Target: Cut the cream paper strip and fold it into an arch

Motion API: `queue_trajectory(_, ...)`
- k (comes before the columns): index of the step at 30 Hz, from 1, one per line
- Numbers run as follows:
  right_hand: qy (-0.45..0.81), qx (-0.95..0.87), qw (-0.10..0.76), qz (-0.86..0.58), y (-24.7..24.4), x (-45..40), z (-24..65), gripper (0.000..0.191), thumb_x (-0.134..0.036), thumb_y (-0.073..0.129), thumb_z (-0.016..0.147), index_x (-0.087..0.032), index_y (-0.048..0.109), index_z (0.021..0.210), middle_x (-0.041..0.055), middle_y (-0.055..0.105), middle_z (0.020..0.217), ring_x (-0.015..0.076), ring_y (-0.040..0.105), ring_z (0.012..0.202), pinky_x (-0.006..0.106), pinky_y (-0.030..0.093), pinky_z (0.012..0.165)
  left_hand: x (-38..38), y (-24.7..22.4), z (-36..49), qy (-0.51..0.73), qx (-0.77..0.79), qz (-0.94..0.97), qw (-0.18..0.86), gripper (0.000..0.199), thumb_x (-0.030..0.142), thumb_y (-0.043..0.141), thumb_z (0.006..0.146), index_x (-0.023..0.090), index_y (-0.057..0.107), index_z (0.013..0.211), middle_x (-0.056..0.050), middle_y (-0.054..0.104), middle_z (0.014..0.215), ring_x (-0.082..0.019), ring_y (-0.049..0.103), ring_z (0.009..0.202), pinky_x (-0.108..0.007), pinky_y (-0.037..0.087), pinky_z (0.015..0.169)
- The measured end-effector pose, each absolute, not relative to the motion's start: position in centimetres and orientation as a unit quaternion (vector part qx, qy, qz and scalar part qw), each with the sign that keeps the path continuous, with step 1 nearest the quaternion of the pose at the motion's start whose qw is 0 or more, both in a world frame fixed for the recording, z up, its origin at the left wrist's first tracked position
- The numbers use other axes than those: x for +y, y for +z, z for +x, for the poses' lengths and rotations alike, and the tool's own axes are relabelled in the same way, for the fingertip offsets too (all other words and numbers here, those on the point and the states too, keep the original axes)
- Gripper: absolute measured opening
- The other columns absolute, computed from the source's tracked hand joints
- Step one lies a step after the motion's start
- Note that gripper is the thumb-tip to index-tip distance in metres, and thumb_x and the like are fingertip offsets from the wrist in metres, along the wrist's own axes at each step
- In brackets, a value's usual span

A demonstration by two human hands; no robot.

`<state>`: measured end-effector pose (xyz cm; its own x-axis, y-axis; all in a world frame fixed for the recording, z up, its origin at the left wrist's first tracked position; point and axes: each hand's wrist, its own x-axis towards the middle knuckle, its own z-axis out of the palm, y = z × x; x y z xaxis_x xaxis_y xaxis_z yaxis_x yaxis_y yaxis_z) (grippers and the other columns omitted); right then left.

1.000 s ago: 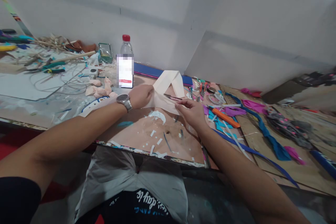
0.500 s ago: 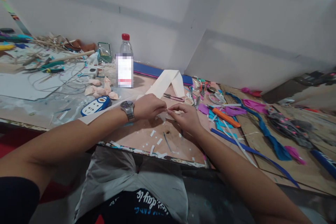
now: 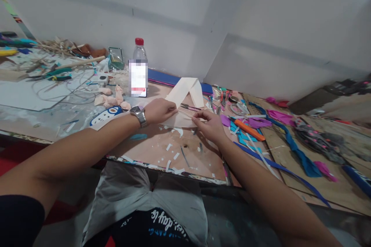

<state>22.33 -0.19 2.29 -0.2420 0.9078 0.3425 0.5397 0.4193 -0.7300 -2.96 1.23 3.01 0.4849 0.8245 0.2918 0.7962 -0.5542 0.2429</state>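
Observation:
Between my two hands a cream strip of paper or thin cloth (image 3: 182,120) is stretched just over the table. My left hand (image 3: 162,111), with a watch on its wrist, pinches the strip's upper edge, fingers closed. The fingertips of my right hand (image 3: 211,125) are closed on its right end. More pale strip shows beneath my left forearm; whether it is the same piece I cannot tell. Just beyond my hands a folded cream band (image 3: 182,89) lies in a peaked shape. Thread snips (image 3: 189,107) lie beside it, partly behind the strip.
A phone (image 3: 138,79) leans against a red-capped bottle (image 3: 139,51). A blue-and-white power strip (image 3: 106,115) lies near my left forearm. To the right are an orange cutter (image 3: 249,130) and a twisted blue cloth (image 3: 290,141). White paper scraps (image 3: 168,165) litter the table's front.
My hands have moved apart, left hand leftward and right hand slightly rightward. The strip, bunched at the fingertips before, now shows spread out between them.

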Motion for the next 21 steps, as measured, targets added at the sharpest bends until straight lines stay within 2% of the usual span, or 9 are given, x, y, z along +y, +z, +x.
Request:
queue_trajectory(5,0.288,-0.716,0.399,-0.495,1.8,0.6,22.9,0.021,-0.040,0.070,0.076,-0.019,0.068,0.075,0.0028,0.071,0.078,0.0194,0.062,0.073,0.032,0.048,0.073,2.0,2.9,-3.7,0.187,0.479,0.857,0.034,0.039,0.043,0.045,0.100,0.019,0.074,0.093,-0.010,0.077,0.086,-0.024,0.068,0.078,-0.033,0.036,0.066)
queue_trajectory(8,0.314,-0.693,0.415,-0.499,1.8,1.2,23.4,0.023,-0.041,0.072,0.075,-0.019,0.069,0.076,0.0020,0.070,0.078,0.0179,0.059,0.072,0.030,0.046,0.069,2.4,3.7,-4.4,0.124,0.498,0.858,0.021,0.036,0.041,0.046,0.098,0.019,0.073,0.089,-0.013,0.077,0.087,-0.026,0.069,0.078,-0.034,0.037,0.064)
queue_trajectory(13,0.381,-0.618,0.466,-0.506,2.0,2.8,24.6,0.027,-0.042,0.077,0.066,-0.018,0.068,0.074,-0.0012,0.065,0.068,0.0136,0.053,0.061,0.027,0.041,0.062,2.3,6.6,-6.1,0.009,0.503,0.864,0.027,0.025,0.025,0.050,0.087,0.019,0.073,0.093,-0.013,0.077,0.097,-0.026,0.070,0.084,-0.033,0.043,0.070)
queue_trajectory(17,0.411,-0.570,0.497,-0.509,2.2,3.6,25.3,0.027,-0.040,0.078,0.059,-0.018,0.066,0.069,-0.0035,0.060,0.062,0.0115,0.048,0.056,0.026,0.039,0.059,1.9,8.0,-9.1,-0.052,0.509,0.859,0.021,0.021,0.023,0.050,0.084,0.019,0.071,0.085,-0.012,0.075,0.089,-0.026,0.067,0.078,-0.033,0.042,0.066)
queue_trajectory(21,0.413,-0.558,0.508,-0.510,2.5,3.7,25.2,0.024,-0.038,0.078,0.058,-0.019,0.066,0.067,-0.0035,0.059,0.060,0.0117,0.047,0.056,0.026,0.038,0.057,1.8,8.6,-13.3,-0.034,0.537,0.842,0.039,0.015,0.020,0.054,0.079,0.021,0.067,0.073,-0.007,0.074,0.080,-0.021,0.062,0.069,-0.030,0.039,0.063)
